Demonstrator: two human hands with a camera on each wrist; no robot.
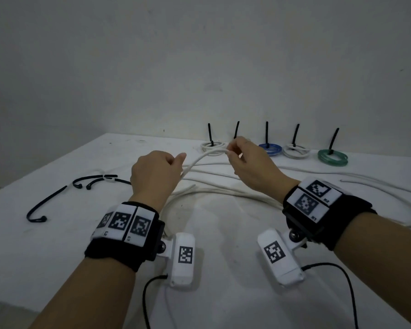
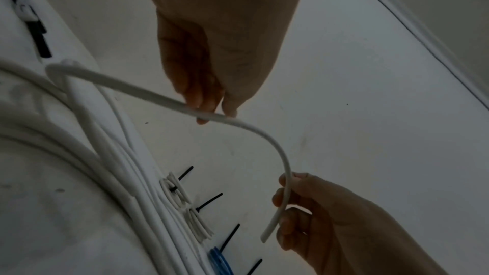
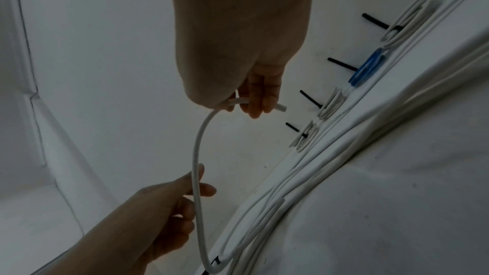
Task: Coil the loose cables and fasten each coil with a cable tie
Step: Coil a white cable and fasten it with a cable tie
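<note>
Nearest: both wrists carried marker bands and white camera pods [image 1: 182, 258], held above the white table [image 1: 223, 293].

Left hand [image 1: 156, 173] was curled round the white cable [image 1: 199, 160], a short way back from its end; fingertips [image 2: 203, 101] pinched it from above in the left wrist view. Right hand [image 1: 243, 160] pinched the cut end itself, tip poking out past the fingers [image 3: 260, 99]. Cable arched between the two hands, clear of the table. Rest of it lay loose in long runs [image 1: 223, 189] across the table, out to the right edge.

Judgement: first loop was being started. To do it well: keep the end fixed in the right hand, feed slack through the left, lay each turn the same size as the finished coils, don't fight the cable's twist.

Left side: spare black cable ties [image 1: 45, 203] lay flat, within reach.

Far edge, by the wall: five tied coils in a row, ties standing up — white coil [image 1: 211, 145], one behind the right hand, blue coil [image 1: 269, 148], another white, green coil [image 1: 332, 157].
</note>
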